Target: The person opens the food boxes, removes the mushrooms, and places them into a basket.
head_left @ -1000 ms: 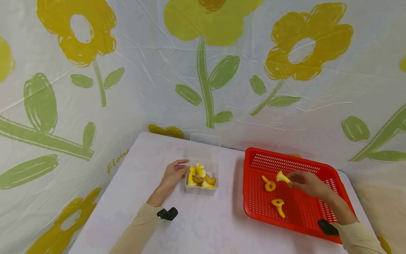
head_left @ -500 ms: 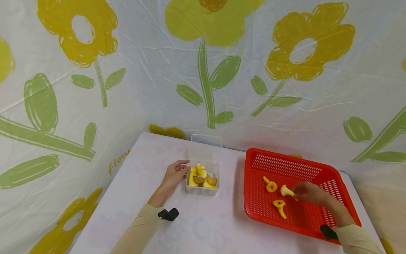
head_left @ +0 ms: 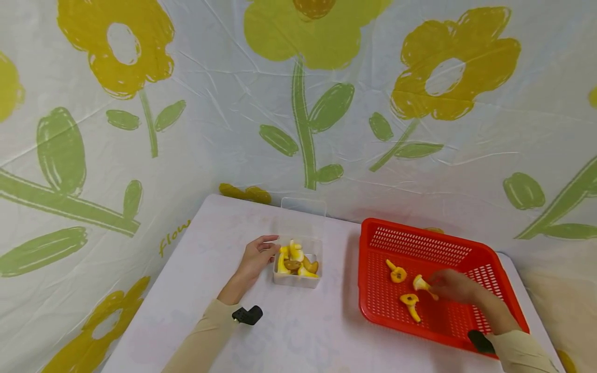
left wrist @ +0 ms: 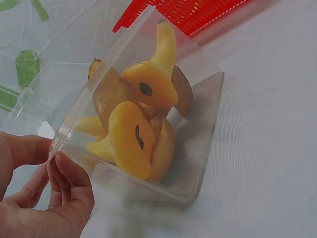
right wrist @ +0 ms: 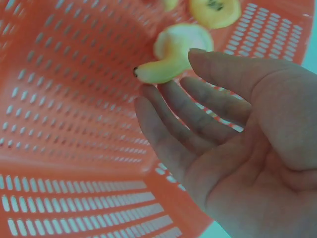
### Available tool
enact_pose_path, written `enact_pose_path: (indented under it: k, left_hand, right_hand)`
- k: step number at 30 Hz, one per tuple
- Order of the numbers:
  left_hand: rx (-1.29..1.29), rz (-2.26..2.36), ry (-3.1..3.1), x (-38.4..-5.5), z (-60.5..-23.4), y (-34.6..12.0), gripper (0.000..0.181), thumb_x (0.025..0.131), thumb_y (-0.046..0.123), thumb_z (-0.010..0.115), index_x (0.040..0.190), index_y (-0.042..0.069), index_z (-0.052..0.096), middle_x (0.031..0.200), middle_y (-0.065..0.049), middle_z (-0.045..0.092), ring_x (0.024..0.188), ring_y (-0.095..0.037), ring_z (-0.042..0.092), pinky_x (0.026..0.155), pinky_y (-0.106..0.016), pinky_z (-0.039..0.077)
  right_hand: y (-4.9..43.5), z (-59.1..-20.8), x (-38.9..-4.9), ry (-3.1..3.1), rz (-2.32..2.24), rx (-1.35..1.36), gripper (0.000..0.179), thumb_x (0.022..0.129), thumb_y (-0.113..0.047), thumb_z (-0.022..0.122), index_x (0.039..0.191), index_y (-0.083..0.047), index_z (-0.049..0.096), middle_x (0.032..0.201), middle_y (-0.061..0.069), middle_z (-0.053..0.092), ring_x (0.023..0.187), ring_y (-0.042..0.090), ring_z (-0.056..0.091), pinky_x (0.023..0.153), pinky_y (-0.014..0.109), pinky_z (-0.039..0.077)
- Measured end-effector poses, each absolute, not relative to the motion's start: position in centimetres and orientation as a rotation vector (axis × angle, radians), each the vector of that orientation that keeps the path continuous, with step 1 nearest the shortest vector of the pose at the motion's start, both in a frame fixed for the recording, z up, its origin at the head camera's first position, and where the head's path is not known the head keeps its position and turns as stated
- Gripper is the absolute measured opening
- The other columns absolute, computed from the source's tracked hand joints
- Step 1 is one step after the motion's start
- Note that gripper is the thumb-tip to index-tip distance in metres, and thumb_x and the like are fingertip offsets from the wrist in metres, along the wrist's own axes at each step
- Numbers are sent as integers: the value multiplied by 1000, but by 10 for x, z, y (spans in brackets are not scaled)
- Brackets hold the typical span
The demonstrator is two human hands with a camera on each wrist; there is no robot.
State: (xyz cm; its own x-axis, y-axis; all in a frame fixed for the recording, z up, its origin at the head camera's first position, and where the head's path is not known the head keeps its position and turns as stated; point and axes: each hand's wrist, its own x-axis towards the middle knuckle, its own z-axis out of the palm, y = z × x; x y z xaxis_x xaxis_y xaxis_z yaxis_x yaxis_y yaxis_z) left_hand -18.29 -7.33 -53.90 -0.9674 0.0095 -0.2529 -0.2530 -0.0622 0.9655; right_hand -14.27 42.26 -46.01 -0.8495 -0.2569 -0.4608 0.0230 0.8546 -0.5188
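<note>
Head view: I have a red basket (head_left: 380,290) on my right and a clear box (head_left: 297,281) on my left, well apart on the pale table (head_left: 326,331).
Right hand: my right hand (right wrist: 233,134) is loose, thumb and fingers spread, gripping nothing; its tips lie right by the stem of one yellow mushroom (right wrist: 171,54).
Yellow mushroom: it sits inside the basket, stem toward my fingers; whether a fingertip touches it, I cannot tell.
Basket neighbours: a second mushroom (head_left: 397,274) and a third mushroom (head_left: 410,305) lie close by on the basket floor.
Left hand: my left hand (head_left: 254,259) has its fingers bent, pinching the box at its left rim.
Box load: yellow mushrooms (left wrist: 148,89) and some browner pieces (left wrist: 113,96) lie heaped inside; the clear lid (head_left: 302,212) stands raised behind.
Step in hand: I judge this to be setting one mushroom down in the basket, within a piece-by-piece transfer from the box; the loose pose alone would also suit a pick-up.
Next move: it would call for lifting my right hand clear without nudging the mushrooms, then reaching across for a top piece while my left hand steadies the box.
</note>
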Motion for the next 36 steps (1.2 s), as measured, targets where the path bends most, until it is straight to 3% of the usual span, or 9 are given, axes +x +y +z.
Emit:
enact_pose_path:
  k: [10, 19, 27, 36]
  left_hand:
    - [-273, 2139, 2020, -185, -538, -73, 36, 99, 11, 69, 134, 3, 64, 104, -11, 66, 84, -19, 59, 74, -25, 54]
    - [-282, 2125, 2034, -185, -539, -72, 35, 99, 11, 68, 134, 4, 65, 104, -11, 65, 85, -19, 58, 77, -28, 55]
    - [-285, 2114, 2050, -184, -537, -72, 34, 99, 12, 68, 133, 5, 65, 103, -11, 65, 84, -19, 58, 80, -31, 55]
    - [-277, 2124, 2039, -184, -538, -72, 35, 99, 12, 69, 133, 4, 65, 102, -10, 65, 83, -19, 58, 75, -26, 53]
  right_hand:
    - [394, -435, -146, 2643, -581, -213, 38, 98, -16, 69, 122, 12, 62, 112, 24, 68, 101, 40, 65, 82, 52, 58]
    - [367, -410, -143, 2702, -683, -327, 20, 98, -12, 68, 111, 4, 68, 104, 12, 70, 90, 25, 65, 77, 44, 60]
    - [334, -397, -146, 2704, -850, -376, 17, 100, -19, 68, 109, -4, 68, 103, 5, 67, 91, 25, 62, 74, 27, 56]
    - [303, -399, -156, 2733, -970, -408, 21, 100, -24, 69, 110, -5, 69, 100, 4, 68, 90, 22, 61, 72, 28, 56]
